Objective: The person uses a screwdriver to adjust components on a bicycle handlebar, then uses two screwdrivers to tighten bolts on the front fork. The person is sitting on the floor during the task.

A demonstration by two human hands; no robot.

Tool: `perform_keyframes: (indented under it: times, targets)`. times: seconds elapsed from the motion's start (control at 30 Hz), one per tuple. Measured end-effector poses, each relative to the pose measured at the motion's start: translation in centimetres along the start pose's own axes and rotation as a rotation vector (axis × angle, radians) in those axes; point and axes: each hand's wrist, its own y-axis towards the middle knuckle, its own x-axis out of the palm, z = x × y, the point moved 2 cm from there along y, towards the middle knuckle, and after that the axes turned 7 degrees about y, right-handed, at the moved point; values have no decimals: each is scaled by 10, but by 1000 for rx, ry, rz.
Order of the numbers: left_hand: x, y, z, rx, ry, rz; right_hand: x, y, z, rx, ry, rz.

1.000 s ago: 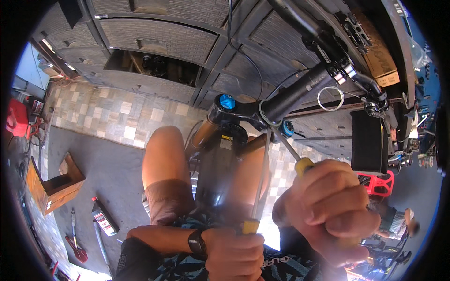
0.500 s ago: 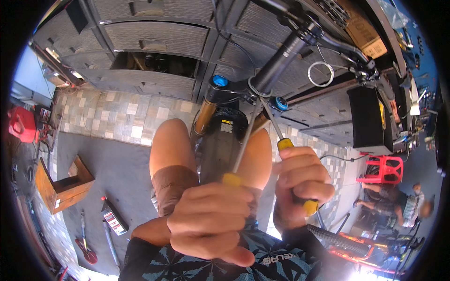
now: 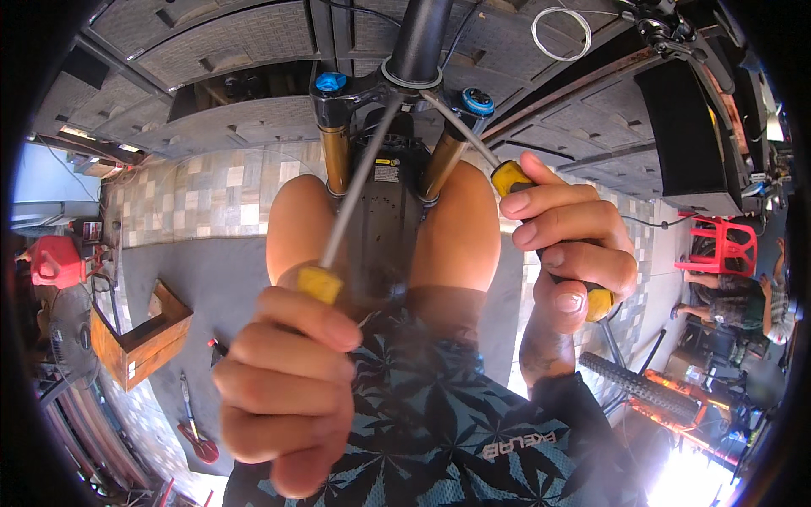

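My left hand [image 3: 287, 380] is wrapped round the yellow handle of a screwdriver [image 3: 319, 285]. Its long shaft slants up to the underside of a ring [image 3: 411, 76] at the base of the black tube of a bicycle fork. In my right hand [image 3: 583, 245] is a second screwdriver [image 3: 510, 177], yellow and black, its shaft reaching the same ring from the other side. Both tips are too small to make out there. Blue caps top the fork's legs, and a gold stanchion [image 3: 335, 160] shows. Below the crown, a black tyre [image 3: 380, 237] stands between my knees.
Dark drawers [image 3: 228, 42] line the far side, one pulled out. A coil of pale cable [image 3: 561, 34] hangs at upper right. On the left floor are a wooden box [image 3: 144, 346] and a red-ended tool [image 3: 198, 444]. A person sits near a red stool [image 3: 722, 245] at right.
The view has shifted, bringing the fork nearer the top. My hands have spread apart, the left moving left with its screwdriver. Both shafts still meet the ring's underside.
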Motion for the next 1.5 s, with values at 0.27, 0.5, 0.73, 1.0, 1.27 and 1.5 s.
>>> perform_keyframes:
  times: [0.27, 0.5, 0.73, 1.0, 1.27, 1.5]
  targets:
    - [-17, 12, -1, -54, 7, 52, -5, -7, -1, 44, -42, 26]
    - [-38, 24, -7, -244, -85, 20, -20, -5, -23, 405, -318, 72]
    - [-58, 49, 40, -811, 872, -371, -42, -2, -49, 993, -411, 79]
    - [-100, 67, 32, -842, 1230, -524, -58, 11, -38, 876, -528, -102]
    - [-129, 93, 2, -753, 1238, -641, -73, 20, -21, 856, -504, -155]
    - [-157, 110, -33, -861, 971, -618, -92, 19, 3, 894, -359, -142]
